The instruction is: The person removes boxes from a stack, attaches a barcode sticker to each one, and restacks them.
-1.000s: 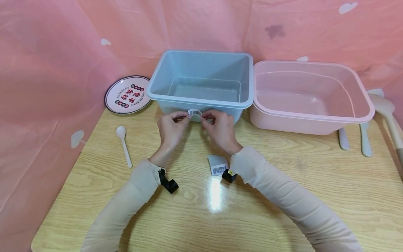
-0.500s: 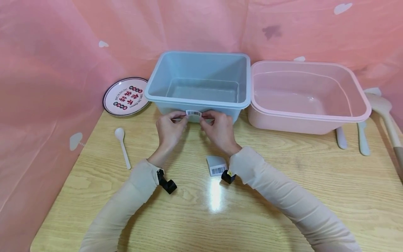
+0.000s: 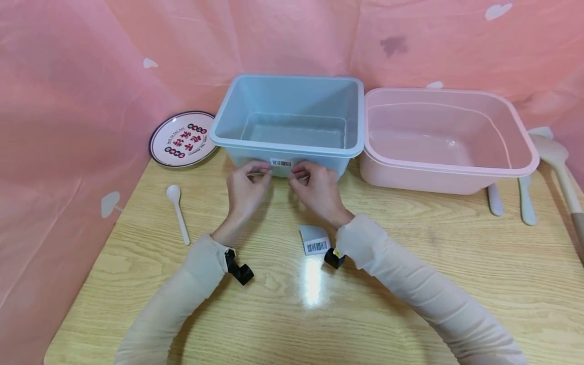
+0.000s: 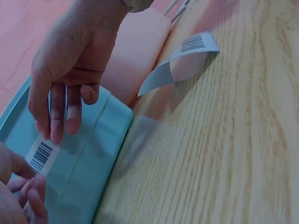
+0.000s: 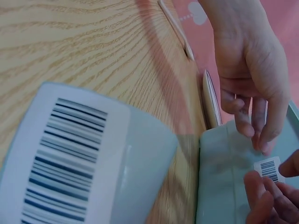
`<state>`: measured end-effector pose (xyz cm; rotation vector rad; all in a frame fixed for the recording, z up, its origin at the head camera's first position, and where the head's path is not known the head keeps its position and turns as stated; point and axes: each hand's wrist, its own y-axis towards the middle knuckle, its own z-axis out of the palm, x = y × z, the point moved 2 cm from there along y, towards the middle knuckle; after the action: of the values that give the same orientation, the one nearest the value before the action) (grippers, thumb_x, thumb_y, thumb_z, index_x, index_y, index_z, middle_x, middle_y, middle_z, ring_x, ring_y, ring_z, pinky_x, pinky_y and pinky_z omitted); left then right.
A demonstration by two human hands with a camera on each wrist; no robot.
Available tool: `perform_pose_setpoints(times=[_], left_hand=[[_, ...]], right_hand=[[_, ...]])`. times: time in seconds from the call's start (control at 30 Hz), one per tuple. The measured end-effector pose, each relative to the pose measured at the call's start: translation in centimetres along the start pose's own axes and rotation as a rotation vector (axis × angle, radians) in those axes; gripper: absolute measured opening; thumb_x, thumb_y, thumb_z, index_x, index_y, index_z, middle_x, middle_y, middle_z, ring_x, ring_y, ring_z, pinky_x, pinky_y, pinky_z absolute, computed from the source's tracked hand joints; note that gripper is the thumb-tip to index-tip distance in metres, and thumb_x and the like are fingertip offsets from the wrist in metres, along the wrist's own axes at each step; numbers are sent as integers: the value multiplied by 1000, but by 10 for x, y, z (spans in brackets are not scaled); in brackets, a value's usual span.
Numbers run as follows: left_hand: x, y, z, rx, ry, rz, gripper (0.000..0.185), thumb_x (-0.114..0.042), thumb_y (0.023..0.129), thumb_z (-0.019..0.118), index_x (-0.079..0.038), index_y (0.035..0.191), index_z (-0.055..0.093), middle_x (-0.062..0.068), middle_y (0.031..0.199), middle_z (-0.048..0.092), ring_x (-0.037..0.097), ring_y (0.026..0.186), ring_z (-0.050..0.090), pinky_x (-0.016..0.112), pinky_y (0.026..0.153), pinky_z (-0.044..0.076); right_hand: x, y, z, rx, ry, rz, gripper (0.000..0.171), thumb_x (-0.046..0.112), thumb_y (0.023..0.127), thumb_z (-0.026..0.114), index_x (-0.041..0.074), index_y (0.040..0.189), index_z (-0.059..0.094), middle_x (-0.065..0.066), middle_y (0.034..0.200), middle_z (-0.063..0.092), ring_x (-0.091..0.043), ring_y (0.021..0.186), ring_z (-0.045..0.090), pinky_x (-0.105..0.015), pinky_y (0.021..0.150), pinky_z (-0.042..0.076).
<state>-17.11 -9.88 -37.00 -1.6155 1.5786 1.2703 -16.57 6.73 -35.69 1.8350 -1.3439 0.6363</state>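
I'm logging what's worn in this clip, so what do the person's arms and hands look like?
Both arms wear long cream sleeves that end at the wrists. The left hand and right hand are bare, with no gloves or rings visible. A small black camera mount is strapped under each wrist; the right one shows a yellow spot.

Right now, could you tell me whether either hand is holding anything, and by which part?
Nothing is lifted: both hands press the small white barcode sticker onto the light blue plastic bin, touching its left and right ends.
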Motion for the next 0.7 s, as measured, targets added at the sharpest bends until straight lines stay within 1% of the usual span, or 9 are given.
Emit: perform_pose_setpoints(times=[0.03,0.13,0.17,0.23,0.3,0.4,0.5,0.57,0.7], left_hand=[[0,0,1,29,-14,14,11,-5,83,69,-4,93,74,11,90,74,19,67,64,15,57,48],[-1,0,3,127,-40,58,16,-1,84,65,-2,98,72,13,93,72,22,70,66,16,57,49],[-1,0,4,152,-42,66,17,-1,85,64,-2,100,71,14,94,71,23,70,67,17,56,50],[-2,1,6,181,-29,82,19,-2,86,62,-3,103,70,13,95,70,22,72,68,19,56,51],[-1,3,7,187,2,93,18,-3,86,62,-3,103,70,13,95,70,21,72,68,20,57,51],[-1,4,8,182,51,94,17,-4,86,62,-3,101,70,12,93,71,17,64,64,19,53,48],[1,3,9,193,73,88,18,-3,85,62,-2,100,70,13,91,72,13,57,58,18,50,44],[2,3,9,201,76,89,19,-3,85,62,-3,102,70,12,91,72,13,57,57,17,50,43],[0,3,10,216,44,93,20,-4,86,61,-4,104,69,12,94,71,17,65,65,19,54,49]], right_hand=[[1,1,1,22,-5,-2,19,12,87,62,2,101,70,-11,90,74,-19,73,69,-31,65,57],[2,2,5,108,10,10,25,14,90,60,3,111,67,-11,92,73,-19,71,69,-30,62,57],[2,3,6,136,18,14,27,14,91,59,3,115,66,-11,93,73,-19,70,69,-29,60,57],[3,4,8,174,25,22,31,15,92,58,4,121,63,-11,93,73,-18,68,69,-28,58,56],[2,5,9,193,33,34,32,16,93,57,5,123,61,-11,94,73,-17,67,69,-28,58,56],[1,6,9,198,19,52,33,17,94,57,5,124,61,-10,93,72,-17,68,68,-29,59,56],[0,6,9,220,7,71,35,18,93,57,2,125,59,-10,90,72,-16,64,67,-28,57,55],[0,5,10,240,0,70,36,18,93,57,2,126,58,-9,88,72,-15,62,66,-27,55,54],[1,6,7,250,14,57,36,18,93,56,4,126,59,-6,85,72,-12,57,64,-26,52,51]])
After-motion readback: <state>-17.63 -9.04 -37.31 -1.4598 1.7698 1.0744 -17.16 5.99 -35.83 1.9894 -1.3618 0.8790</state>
